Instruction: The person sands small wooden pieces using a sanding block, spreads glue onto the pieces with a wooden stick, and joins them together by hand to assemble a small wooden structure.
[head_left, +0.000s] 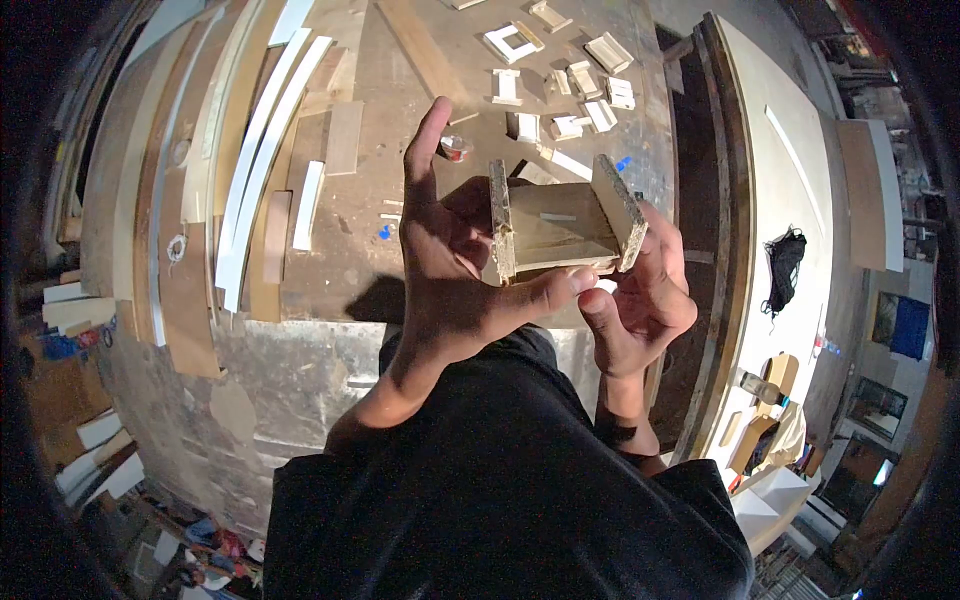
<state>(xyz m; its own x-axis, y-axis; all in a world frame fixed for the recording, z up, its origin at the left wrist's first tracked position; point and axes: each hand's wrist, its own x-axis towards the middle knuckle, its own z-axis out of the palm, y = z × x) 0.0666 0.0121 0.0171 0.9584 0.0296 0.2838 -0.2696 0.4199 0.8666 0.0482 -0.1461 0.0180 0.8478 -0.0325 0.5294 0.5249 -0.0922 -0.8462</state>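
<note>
- Frame (560, 205): held up over the bench (340, 235), its two side panels rising from the base (an even, light grip suits such thin wood).
- Left hand (440, 265): grips the left side, thumb along the near edge, index finger raised clear.
- Right hand (650, 310): holds the right side; matched support best avoids twisting.
- Pieces (607, 53): similar, lying beyond.

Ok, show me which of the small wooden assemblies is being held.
It's the wooden assembly gripped between the left hand and the right hand; the other wooden assemblies lie beyond it on the tabletop.
</note>
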